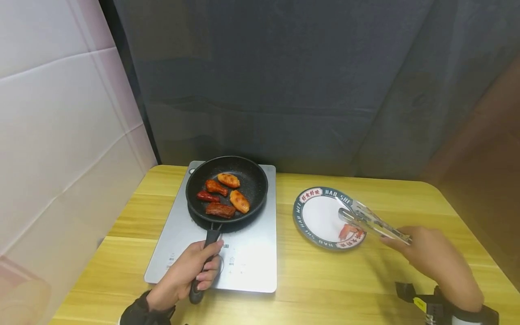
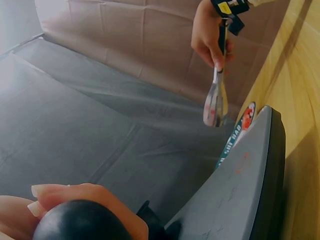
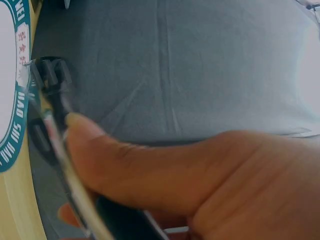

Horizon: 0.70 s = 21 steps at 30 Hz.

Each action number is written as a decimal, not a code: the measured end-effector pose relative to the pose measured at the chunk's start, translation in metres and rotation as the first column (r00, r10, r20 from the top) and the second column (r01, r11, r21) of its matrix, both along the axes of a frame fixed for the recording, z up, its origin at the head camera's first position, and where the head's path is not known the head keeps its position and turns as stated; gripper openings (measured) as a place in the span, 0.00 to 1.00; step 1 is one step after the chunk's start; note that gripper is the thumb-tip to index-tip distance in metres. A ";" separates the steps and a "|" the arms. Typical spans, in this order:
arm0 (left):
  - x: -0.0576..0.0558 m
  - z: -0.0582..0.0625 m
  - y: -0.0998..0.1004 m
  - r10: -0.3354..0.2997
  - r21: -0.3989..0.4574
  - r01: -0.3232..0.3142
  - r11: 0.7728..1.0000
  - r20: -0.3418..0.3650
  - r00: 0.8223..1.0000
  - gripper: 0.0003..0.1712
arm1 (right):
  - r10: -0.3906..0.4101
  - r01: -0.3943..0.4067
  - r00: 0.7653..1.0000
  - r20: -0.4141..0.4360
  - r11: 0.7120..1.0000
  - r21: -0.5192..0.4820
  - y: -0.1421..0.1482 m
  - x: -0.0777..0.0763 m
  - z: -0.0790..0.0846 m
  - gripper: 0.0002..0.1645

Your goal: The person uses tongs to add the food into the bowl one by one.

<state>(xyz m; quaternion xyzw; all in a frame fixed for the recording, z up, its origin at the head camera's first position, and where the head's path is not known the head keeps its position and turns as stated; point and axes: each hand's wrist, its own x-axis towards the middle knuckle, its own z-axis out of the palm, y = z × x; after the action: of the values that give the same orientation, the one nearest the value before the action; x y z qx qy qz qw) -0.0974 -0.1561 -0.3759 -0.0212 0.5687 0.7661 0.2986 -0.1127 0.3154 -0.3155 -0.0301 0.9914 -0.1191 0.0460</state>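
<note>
My left hand (image 1: pixel 184 273) grips the black handle (image 1: pixel 212 236) of a frying pan (image 1: pixel 257 192). Inside the pan lie several browned and reddish pieces of food, among them a drumstick (image 1: pixel 216 187) and a dark rib-like piece (image 1: pixel 220 210). Over at the right, my right hand (image 1: pixel 440 257) holds metal tongs (image 1: pixel 383 228). The tongs' tips are spread apart above a white plate (image 1: pixel 318 216) with a dark green lettered rim. A pinkish-red piece of food (image 1: pixel 346 231) is on the plate's near right side, partly hidden by the tongs. In the right wrist view the tongs (image 3: pixel 62 150) are blurred.
Beneath the pan is a flat silver induction cooker (image 1: pixel 253 271), its edge (image 2: pixel 275 165) raised above the wooden table (image 1: pixel 325 284). A dark grey cloth (image 1: pixel 276 90) hangs behind the table. Light panels (image 1: pixel 61 135) stand at the left, a brown cloth (image 1: pixel 487 149) at the right.
</note>
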 end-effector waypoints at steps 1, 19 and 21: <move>0.000 0.000 0.000 0.001 -0.001 -0.001 1.000 0.001 1.000 0.20 | -0.006 0.006 1.000 0.014 1.000 0.004 0.001 0.001 0.000 0.37; 0.000 0.000 0.000 0.006 -0.010 -0.006 1.000 0.004 1.000 0.21 | -0.046 0.070 0.956 0.290 0.995 -0.074 -0.011 0.000 -0.004 0.45; 0.000 0.000 0.000 0.005 -0.011 -0.005 1.000 0.007 1.000 0.21 | -0.039 0.061 0.961 0.274 0.995 -0.073 -0.017 -0.001 -0.006 0.45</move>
<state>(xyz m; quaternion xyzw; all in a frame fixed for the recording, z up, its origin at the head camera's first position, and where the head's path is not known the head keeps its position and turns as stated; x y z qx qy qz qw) -0.0973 -0.1561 -0.3761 -0.0269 0.5718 0.7638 0.2984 -0.1141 0.2988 -0.3211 0.0098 0.9705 -0.1630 0.1776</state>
